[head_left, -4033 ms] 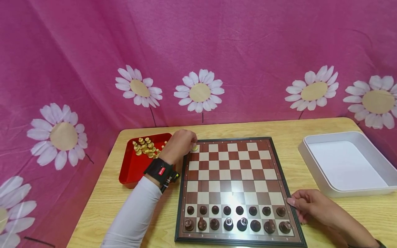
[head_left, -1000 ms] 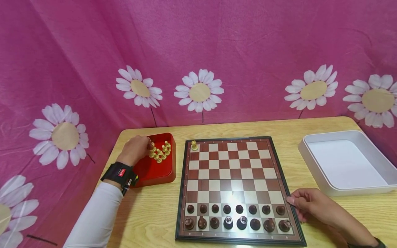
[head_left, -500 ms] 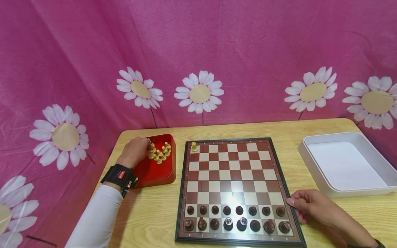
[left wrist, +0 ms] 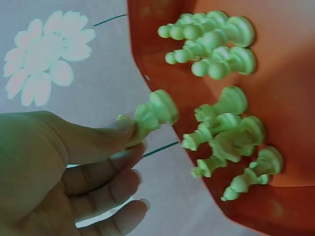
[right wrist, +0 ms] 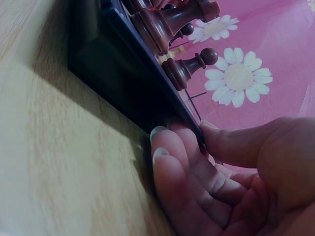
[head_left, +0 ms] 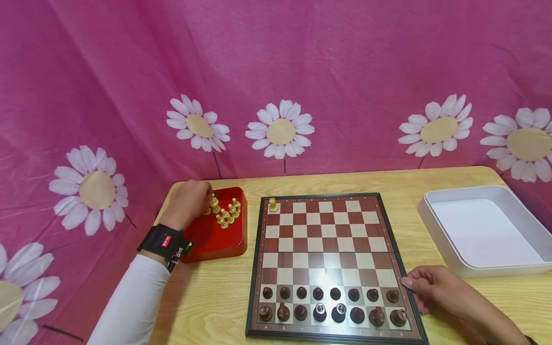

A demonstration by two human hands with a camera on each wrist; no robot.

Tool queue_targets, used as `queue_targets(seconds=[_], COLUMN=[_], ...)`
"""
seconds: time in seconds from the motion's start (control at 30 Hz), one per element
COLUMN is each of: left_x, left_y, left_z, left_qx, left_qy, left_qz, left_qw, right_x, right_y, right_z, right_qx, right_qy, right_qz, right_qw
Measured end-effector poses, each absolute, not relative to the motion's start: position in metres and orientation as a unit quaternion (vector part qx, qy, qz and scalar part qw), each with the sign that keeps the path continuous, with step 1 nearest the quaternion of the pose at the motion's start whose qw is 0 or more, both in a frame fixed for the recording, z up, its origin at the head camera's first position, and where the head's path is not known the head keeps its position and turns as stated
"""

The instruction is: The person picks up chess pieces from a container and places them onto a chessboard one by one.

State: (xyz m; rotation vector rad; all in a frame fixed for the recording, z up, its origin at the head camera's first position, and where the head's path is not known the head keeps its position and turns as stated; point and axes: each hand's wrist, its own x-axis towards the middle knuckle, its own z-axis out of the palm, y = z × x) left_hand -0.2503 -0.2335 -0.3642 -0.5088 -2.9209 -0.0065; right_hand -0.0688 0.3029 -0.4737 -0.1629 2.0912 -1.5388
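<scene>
Over the red tray (head_left: pixel 211 242) my left hand (head_left: pixel 189 203) pinches a cream chess piece (left wrist: pixel 158 110) between thumb and index finger. The piece's head is hidden by the fingertips, and its round base faces the tray in the left wrist view. Several more cream pieces (left wrist: pixel 238 137) stand in the tray, pawns (left wrist: pixel 216 69) in one cluster. My right hand (head_left: pixel 435 290) holds the right edge of the chessboard (head_left: pixel 327 251), thumb on the rim and curled fingers against the side. A cream rook (head_left: pixel 273 205) stands on the far left corner square.
Two rows of dark brown pieces, with a dark pawn (head_left: pixel 392 295) at the right end of the front row, fill the board's near side. A white tray (head_left: pixel 440 239) stands to the right. A pink flowered curtain (head_left: pixel 345 86) hangs behind the wooden table (head_left: pixel 207 297).
My left hand has gone from the rook's corner back to the red tray, leaving the rook standing. Lately it rises slightly with another cream piece. The right hand stays at the board's edge.
</scene>
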Motion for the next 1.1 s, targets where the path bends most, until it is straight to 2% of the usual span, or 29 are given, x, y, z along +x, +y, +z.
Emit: queue_targets(seconds=[0.13,0.37,0.63,1.1], left_x=[-0.252,-0.251,-0.25,-0.253], left_y=[-0.228,-0.209,-0.18,-0.124], left_z=[-0.358,-0.347,-0.339,-0.335], left_qx=[-0.177,-0.191,-0.232,-0.281], left_qy=[-0.977,-0.974,-0.961,-0.949], left_qz=[0.014,-0.008,-0.016,-0.028], left_qw=[0.119,0.122,0.148,0.141], right_x=[-0.068,-0.069,-0.07,-0.07], right_y=[0.303,0.302,0.303,0.303], right_z=[-0.474,-0.473,-0.475,-0.476], right_qx=[-0.06,-0.059,-0.06,-0.06], right_qy=[0.773,0.775,0.774,0.771], right_qz=[-0.572,-0.57,-0.57,-0.573], right_qw=[0.267,0.265,0.269,0.27])
